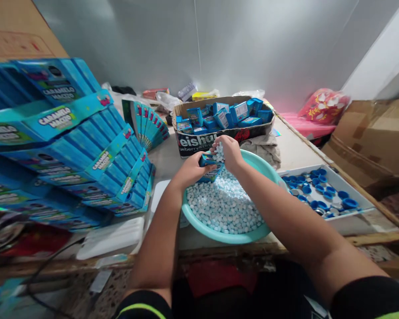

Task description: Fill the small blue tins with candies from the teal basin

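Observation:
My left hand [192,169] is closed around a small blue candy box [209,176] printed with "Caramelo Macizo", held over the far left part of a turquoise basin [234,238]. Small white and pale-blue candies [221,210] fill much of the basin. Right beside it, my right hand [232,153] has its fingers curled around a handful of the same candies, just above the top of the box. Some of those candies show between the fingers and the box. The box's opening is partly hidden by the hands.
Stacked display trays [96,164] of blue boxes rise on the left. Behind the basin stands a cardboard carton [194,142] of small blue boxes. A white tray [344,215] with blue caps lies right, near brown cardboard boxes [362,141]. A white lid [111,239] lies by the front edge.

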A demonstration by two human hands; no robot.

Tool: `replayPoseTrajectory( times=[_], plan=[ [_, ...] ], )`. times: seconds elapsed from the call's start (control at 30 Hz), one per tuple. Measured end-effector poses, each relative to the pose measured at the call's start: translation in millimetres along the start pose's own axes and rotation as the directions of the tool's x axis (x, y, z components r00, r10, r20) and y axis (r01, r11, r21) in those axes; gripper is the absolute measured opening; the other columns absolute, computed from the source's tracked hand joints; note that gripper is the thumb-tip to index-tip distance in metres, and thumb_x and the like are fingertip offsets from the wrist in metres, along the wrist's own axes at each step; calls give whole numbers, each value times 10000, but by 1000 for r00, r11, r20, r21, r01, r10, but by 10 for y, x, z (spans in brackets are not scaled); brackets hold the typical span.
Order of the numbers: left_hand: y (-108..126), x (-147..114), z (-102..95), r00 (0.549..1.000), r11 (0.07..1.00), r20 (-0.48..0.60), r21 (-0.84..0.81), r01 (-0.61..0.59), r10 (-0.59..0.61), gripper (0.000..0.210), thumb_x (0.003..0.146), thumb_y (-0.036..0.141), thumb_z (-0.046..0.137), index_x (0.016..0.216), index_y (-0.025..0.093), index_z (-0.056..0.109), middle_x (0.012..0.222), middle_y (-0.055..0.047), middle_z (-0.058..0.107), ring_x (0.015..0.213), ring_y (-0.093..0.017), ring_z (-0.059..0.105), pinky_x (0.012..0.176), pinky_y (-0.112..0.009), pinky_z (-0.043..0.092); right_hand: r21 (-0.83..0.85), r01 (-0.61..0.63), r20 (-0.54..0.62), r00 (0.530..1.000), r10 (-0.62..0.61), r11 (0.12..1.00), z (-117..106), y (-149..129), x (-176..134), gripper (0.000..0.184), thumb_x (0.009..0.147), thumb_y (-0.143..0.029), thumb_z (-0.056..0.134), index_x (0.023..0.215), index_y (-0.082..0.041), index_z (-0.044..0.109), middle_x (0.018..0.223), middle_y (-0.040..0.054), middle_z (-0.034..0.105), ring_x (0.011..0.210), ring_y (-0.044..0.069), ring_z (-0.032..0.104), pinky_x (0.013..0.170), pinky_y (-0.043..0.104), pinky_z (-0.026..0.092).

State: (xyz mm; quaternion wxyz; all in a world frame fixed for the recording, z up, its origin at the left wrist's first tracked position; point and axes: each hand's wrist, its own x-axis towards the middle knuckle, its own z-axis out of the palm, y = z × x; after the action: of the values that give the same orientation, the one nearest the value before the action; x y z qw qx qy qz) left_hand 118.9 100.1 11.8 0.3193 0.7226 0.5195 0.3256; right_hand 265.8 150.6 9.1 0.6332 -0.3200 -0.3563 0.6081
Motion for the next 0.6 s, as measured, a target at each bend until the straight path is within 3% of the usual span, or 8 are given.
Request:
replayPoseTrajectory(
  times=[0.17, 0.43, 0.6],
  plan=[
    [-108, 35, 11, 997, 998, -63, -43, -40, 37, 564, 725, 526, 812, 1149, 177, 685, 1087, -92, 758, 1009, -291, 704, 857, -370, 546, -27, 41, 28, 999, -40, 999, 51, -70, -45, 68, 657, -245, 591, 689, -191, 566, 542, -39, 515, 509, 124, 536, 490, 232, 448],
    [-221, 109, 17, 977, 985, -166, -92, -148, 131, 541, 695, 508, 851, 1104, 178, 721, 1060, -103, 763, 991, -287, 709, 867, -376, 551, -61, 46, 82, 996, -41, 997, -6, -80, 10, 146, 647, -305, 630, 729, -189, 596, 632, -32, 561, 605, 134, 592, 592, 243, 494],
    [-193, 88, 8, 950, 973, -283, -142, -180, 134, 541, 716, 512, 840, 1115, 168, 715, 1062, -105, 756, 999, -283, 713, 869, -373, 563, -262, 75, 8, 997, -75, 962, -83, -28, 89, 94, 712, -267, 598, 739, -180, 576, 682, -14, 567, 657, 118, 567, 627, 212, 452]
  ],
)
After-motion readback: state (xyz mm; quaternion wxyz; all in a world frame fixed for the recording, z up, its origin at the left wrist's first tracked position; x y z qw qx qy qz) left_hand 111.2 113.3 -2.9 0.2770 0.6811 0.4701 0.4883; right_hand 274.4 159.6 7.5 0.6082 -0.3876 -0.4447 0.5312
